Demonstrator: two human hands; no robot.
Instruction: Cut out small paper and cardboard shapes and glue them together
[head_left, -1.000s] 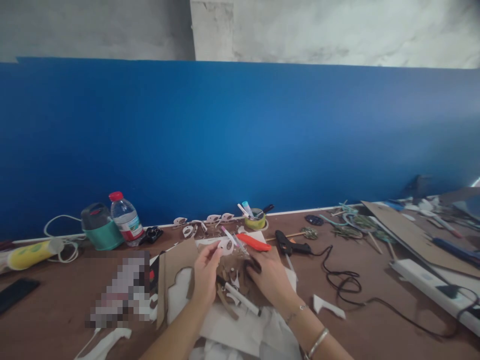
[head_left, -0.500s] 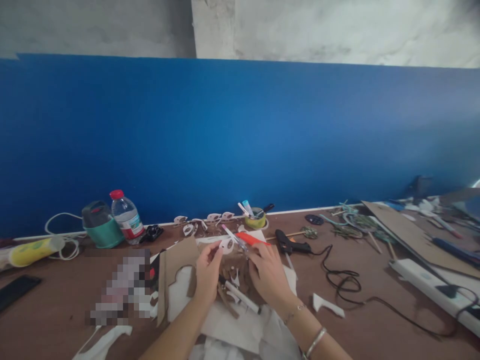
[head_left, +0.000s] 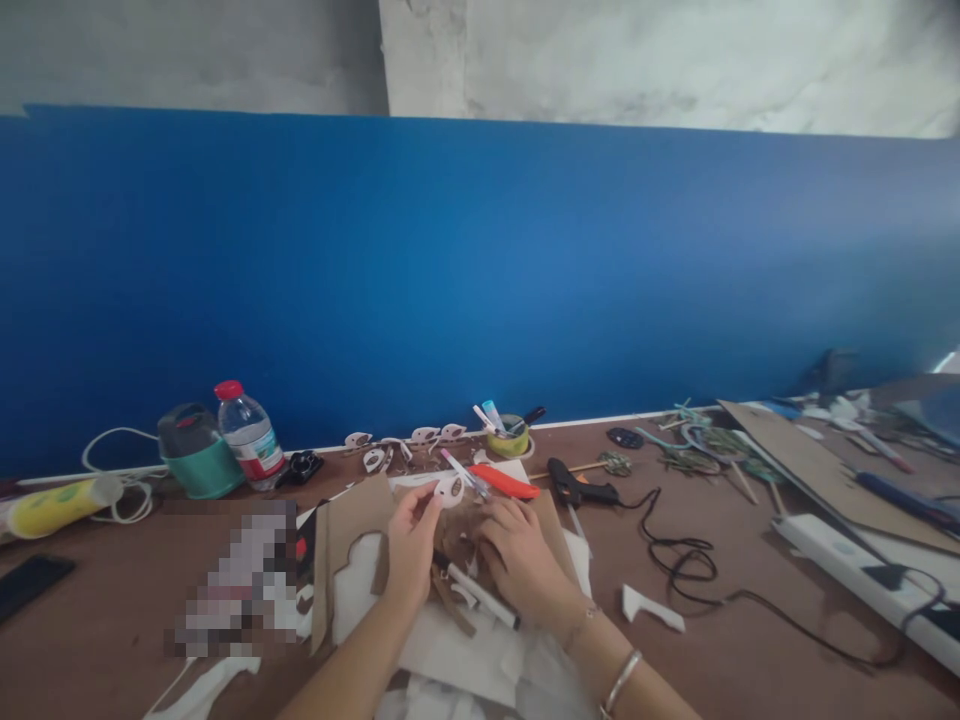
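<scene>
A small white cut-out (head_left: pixel 450 491) with a dark oval on it is pinched at its left edge between the thumb and fingers of the left hand (head_left: pixel 412 540). It sticks out to the right of those fingertips, its face turned toward the camera, raised over the middle of the pile. The fingers of the right hand (head_left: pixel 521 560) are bent and point down at the scraps, to the right of the cut-out and apart from it; whether they grip anything cannot be told.

Between the hands lie a white marker (head_left: pixel 486 598) with a dark end and narrow brown strips (head_left: pixel 453 604), on top of white paper (head_left: pixel 450 655). A piece of brown cardboard (head_left: pixel 352 528) with a curved notch lies to the left of the left hand. Just beyond the right hand's fingers are an orange-red object (head_left: pixel 507 481) and a pen (head_left: pixel 455 466) with a pinkish end.

Farther back, more white cut-outs (head_left: pixel 425 436) with dark ovals sit in a loose group near the blue panel (head_left: pixel 480 270). To their right, a yellow-green roll (head_left: pixel 508 442) has pens standing in it. A black glue gun (head_left: pixel 581 486) lies to the right of the orange-red object, its dark cord (head_left: pixel 684 567) looping toward a white power strip (head_left: pixel 862 585). On the left side of the brown worktop (head_left: pixel 570 695) stand a red-capped bottle (head_left: pixel 250 440) and a teal container (head_left: pixel 201 465), near a yellow cylinder (head_left: pixel 64 508) and a dark phone (head_left: pixel 31 585).
</scene>
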